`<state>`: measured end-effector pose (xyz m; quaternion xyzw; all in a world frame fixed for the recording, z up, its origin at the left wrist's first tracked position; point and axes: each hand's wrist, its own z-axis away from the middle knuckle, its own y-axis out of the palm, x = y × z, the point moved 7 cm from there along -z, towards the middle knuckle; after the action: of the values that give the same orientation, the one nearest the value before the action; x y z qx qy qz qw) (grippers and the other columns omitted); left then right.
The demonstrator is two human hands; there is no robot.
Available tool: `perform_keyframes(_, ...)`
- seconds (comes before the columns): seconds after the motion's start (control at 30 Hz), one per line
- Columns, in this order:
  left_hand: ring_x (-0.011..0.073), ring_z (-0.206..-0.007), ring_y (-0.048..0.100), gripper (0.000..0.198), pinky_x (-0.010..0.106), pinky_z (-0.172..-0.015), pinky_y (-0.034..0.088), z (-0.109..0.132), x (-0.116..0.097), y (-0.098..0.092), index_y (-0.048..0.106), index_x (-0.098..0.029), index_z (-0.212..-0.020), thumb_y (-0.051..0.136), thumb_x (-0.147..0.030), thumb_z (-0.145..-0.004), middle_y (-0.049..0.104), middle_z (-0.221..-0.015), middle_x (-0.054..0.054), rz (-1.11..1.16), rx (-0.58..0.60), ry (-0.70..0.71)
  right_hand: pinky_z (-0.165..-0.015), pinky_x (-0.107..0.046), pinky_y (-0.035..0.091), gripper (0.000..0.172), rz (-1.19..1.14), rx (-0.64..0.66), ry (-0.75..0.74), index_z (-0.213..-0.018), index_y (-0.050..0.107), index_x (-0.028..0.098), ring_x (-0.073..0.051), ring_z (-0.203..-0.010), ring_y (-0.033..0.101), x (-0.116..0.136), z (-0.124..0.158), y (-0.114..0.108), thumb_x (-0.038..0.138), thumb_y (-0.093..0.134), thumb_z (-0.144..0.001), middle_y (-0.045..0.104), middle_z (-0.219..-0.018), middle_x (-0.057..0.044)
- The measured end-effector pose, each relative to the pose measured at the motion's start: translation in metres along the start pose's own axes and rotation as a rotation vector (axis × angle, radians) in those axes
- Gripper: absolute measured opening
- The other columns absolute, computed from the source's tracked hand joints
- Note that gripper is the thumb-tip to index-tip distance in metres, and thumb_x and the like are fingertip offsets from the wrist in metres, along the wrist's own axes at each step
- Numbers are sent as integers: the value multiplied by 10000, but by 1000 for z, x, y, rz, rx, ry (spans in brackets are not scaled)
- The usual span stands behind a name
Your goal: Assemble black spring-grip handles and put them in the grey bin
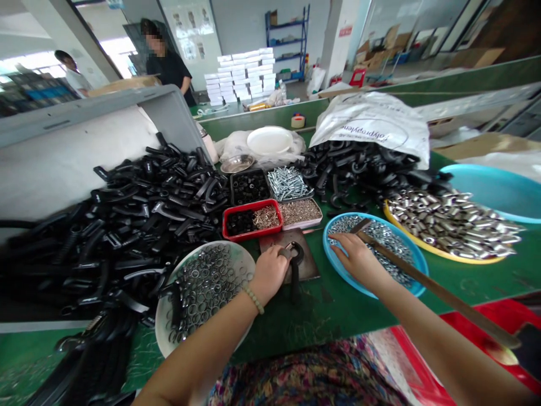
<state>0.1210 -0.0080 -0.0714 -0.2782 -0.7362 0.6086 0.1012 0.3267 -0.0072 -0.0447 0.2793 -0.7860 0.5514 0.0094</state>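
Note:
My left hand [269, 272] is closed on a black hooked plastic part [295, 265] that stands on a small dark metal plate [310, 265] on the green table. My right hand [357, 256] reaches into a blue dish [338, 270] of small silver nuts, its fingers curled down among them; what they pinch is hidden. A long wooden stick [439, 293] lies across that dish, passing just right of my right hand.
A big heap of black plastic parts [139, 208] fills the left. Around it are a white plate of metal rings [203, 287], a red tray [251, 219], trays of screws [289, 183], a yellow dish of steel sleeves [452, 223] and a white sack [372, 121]. Two people stand far back left.

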Motion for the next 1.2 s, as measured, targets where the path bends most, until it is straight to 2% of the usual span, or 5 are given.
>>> perform_keyframes(0.27, 202, -955, 587, 248, 312, -844, 476, 0, 0, 0, 627, -132, -1007, 417, -239, -931, 635, -1001, 91, 21, 8, -37, -877, -438, 495, 302, 48, -13, 91, -1017, 646, 145, -278, -961, 637, -43, 30, -15, 311, 422, -900, 693, -998, -136)
perform_keyframes(0.5, 160, -1020, 580, 259, 262, -881, 453, 4, 8, 3, 621, -197, -1004, 378, -163, -921, 629, -1107, 47, 178, 58, -138, -877, -428, 491, 320, 46, 26, 117, -1014, 654, 143, -271, -946, 640, -48, 34, -17, 312, 409, -897, 698, -986, -132)
perform_keyframes(0.67, 198, -1028, 577, 262, 286, -819, 477, 3, -2, 3, 635, -175, -960, 379, -158, -912, 611, -1166, 80, 59, 127, -64, -867, -408, 489, 323, 67, 23, 132, -989, 661, 154, -258, -927, 640, -54, 35, -20, 309, 392, -900, 698, -981, -128)
perform_keyframes(0.97, 212, -1049, 563, 247, 268, -782, 477, 2, -5, 3, 644, -180, -957, 404, -155, -902, 608, -1173, 79, 41, 117, -53, -746, -392, 474, 292, 435, 87, 278, -967, 632, 117, -280, -836, 621, -99, 36, -33, 300, 419, -887, 676, -904, -151)
perform_keyframes(1.2, 229, -1067, 563, 227, 296, -826, 463, -1, -5, 4, 642, -157, -975, 430, -152, -894, 598, -1196, 100, 80, 79, -52, -690, -362, 456, 266, 474, 160, 333, -919, 605, 137, -265, -792, 621, -112, 38, -23, 315, 409, -891, 668, -860, -140)
